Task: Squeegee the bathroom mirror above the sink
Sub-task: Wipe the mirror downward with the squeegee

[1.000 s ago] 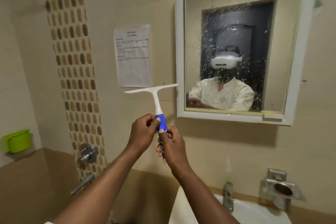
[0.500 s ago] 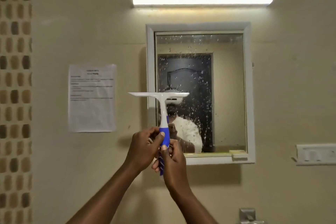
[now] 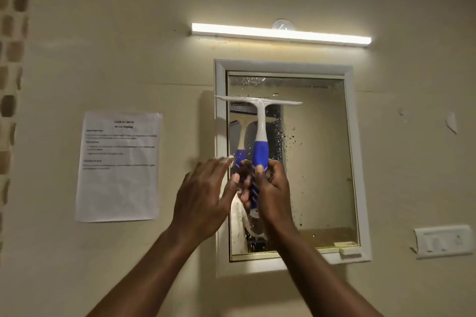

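A white squeegee (image 3: 260, 121) with a blue grip stands upright, its blade across the upper left part of the white-framed mirror (image 3: 319, 162). My right hand (image 3: 273, 193) is shut on the blue grip. My left hand (image 3: 206, 195) is beside it with fingers spread, just off the handle, over the mirror's left frame. Water droplets speckle the glass, mostly near the top and middle. The squeegee's reflection shows in the glass to the left of the handle.
A lit tube light (image 3: 280, 33) runs above the mirror. A printed paper sheet (image 3: 118, 166) is stuck to the wall at the left. A white switch plate (image 3: 444, 242) sits at the right. Brown mosaic tiles (image 3: 11, 59) line the far left edge.
The squeegee has risen and shifted right onto the mirror's upper left. My left hand has let go of the handle and opened. The view has tilted up.
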The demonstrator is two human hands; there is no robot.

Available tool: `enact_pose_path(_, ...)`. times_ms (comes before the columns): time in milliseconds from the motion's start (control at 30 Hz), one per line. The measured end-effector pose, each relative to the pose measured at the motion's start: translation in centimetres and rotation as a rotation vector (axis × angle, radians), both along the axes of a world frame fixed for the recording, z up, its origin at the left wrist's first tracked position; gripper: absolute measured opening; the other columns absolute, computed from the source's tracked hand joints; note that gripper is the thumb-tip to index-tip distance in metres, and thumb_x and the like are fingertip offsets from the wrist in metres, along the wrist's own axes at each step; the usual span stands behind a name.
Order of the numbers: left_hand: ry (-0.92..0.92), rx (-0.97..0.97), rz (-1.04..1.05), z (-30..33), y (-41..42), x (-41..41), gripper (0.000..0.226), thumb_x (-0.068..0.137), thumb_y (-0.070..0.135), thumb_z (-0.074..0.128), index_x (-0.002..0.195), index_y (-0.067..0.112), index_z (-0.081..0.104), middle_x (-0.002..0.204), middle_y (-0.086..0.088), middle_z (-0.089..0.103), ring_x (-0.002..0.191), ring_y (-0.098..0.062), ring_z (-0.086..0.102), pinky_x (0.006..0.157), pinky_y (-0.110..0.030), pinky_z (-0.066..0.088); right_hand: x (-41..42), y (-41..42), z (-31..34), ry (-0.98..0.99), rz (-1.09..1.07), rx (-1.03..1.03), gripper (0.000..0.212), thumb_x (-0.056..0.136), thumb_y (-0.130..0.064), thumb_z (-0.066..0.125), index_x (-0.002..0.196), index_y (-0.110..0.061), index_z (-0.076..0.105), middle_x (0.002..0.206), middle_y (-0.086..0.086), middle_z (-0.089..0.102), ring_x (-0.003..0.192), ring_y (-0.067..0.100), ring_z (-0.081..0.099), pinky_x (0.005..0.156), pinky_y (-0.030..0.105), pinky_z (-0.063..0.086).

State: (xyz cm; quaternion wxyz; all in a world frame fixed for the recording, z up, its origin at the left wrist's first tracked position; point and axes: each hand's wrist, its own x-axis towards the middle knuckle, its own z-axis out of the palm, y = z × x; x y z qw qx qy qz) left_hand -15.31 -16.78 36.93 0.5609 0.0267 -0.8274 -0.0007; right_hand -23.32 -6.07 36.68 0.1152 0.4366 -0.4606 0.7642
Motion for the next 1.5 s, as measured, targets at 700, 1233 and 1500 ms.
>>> enact_pose_path(700, -0.006, 0.000, 0.174, 0.7, -3.9, -0.2, 0.061, 0.091, 0.048, 0.033, 0.147, 0.025, 0.030, 0.153, 0.003, 0.032, 0.140, -0.015, 0.031, 0.111, -0.030, 0.021, -5.1, -0.5, 9.0, -0.131, -0.001, -0.085, 0.044, 0.098, -0.025, 0.045, 0.139, -0.012, 0.037, 0.078, 0.011, 0.057, 0.058, 0.015, 0.052, 0.051, 0.027, 0.045)
enact_pose_path(1233, -0.005, 0.009, 0.205, 1.2, -2.5, -1.5, 0.060, 0.091, 0.048, 0.033, 0.146, 0.023, 0.034, 0.152, 0.001, 0.035, 0.139, -0.016, 0.033, 0.112, -0.036, 0.026, -7.4, 0.3, 8.5, -0.133, 0.139, 0.004, 0.026, 0.098, -0.029, 0.047, 0.103, -0.006, 0.056, 0.065, 0.004, 0.055, 0.046, 0.012, 0.049, 0.042, 0.025, 0.040)
enact_pose_path(1500, -0.002, 0.025, 0.226, 1.1, -2.3, -2.0, 0.060, 0.091, 0.049, 0.031, 0.146, 0.024, 0.033, 0.152, 0.002, 0.034, 0.140, -0.016, 0.032, 0.112, -0.037, 0.025, -8.5, 1.0, 9.1, -0.168, 0.305, 0.078, 0.034, 0.094, -0.040, 0.051, 0.080, -0.009, 0.058, 0.053, -0.001, 0.053, 0.039, 0.011, 0.046, 0.037, 0.022, 0.040)
